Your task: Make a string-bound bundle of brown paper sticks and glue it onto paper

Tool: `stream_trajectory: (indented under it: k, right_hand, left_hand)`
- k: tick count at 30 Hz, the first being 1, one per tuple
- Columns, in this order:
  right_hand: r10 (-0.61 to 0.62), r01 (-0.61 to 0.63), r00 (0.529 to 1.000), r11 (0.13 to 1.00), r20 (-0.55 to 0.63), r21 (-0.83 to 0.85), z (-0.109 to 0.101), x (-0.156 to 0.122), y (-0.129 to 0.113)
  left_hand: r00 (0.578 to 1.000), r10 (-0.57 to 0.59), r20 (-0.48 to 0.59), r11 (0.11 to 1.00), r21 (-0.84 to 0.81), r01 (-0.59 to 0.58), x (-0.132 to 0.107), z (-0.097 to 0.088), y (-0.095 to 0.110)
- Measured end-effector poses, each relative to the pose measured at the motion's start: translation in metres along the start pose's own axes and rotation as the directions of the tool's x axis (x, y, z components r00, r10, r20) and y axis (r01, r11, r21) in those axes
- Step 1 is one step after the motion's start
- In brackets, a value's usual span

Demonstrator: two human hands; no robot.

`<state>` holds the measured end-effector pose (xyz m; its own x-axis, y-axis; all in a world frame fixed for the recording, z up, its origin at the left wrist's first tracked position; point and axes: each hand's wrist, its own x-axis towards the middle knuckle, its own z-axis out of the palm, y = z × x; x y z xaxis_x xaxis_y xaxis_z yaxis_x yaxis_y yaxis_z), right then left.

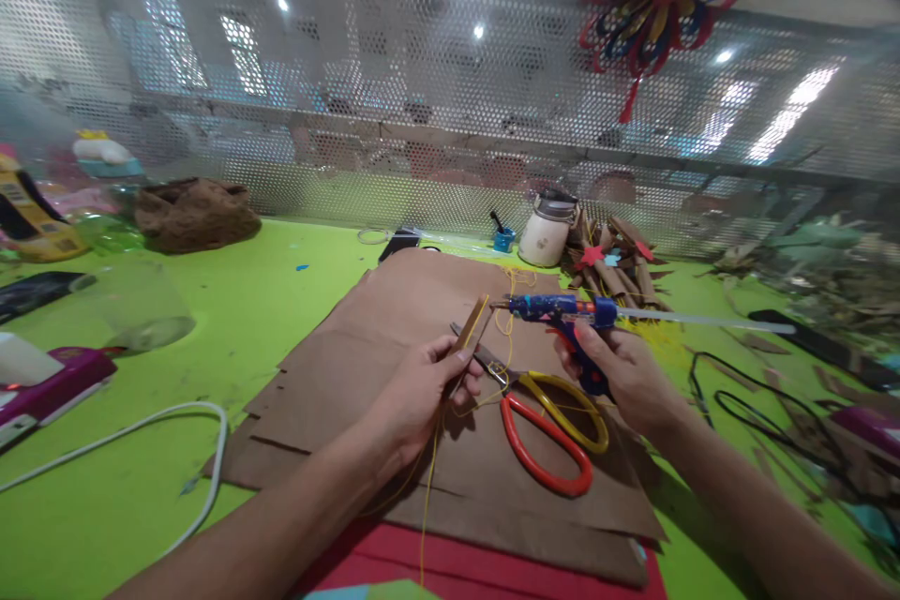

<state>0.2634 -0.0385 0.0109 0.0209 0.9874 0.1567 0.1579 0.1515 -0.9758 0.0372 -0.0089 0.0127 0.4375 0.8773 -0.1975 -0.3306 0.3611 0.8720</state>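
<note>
Cardboard strip [472, 330] is pinched at its lower end by the left hand [422, 386], over the brown cardboard [380, 328]; glue gun [559, 309] is gripped by the right hand [627, 377], fingers curled. Strip's likely light and bendy, best held low.

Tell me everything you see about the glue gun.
The glue gun is blue plastic flecked with coloured smears. The right hand grips its handle, holding it level above the brown paper. A translucent glue stick juts from its back, rightward. Its nozzle points left, near the cardboard strip in the left hand; contact unclear.
</note>
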Motion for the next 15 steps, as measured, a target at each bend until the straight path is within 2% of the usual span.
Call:
stream_trajectory:
  k: [11, 15]
  right_hand:
    - [0.003, -0.003, 0.999, 1.000, -0.037, -0.005, 0.0020, -0.0003, -0.0005]
    - [0.010, -0.010, 1.000, 0.999, -0.012, -0.050, 0.0040, -0.0033, -0.0011]
  left_hand:
    - [1.000, 0.005, 0.010, 1.000, 0.024, -0.005, 0.0044, -0.0037, -0.0044]
    - [1.000, 0.014, 0.008, 0.999, 0.041, -0.014, 0.0049, -0.0044, -0.0046]
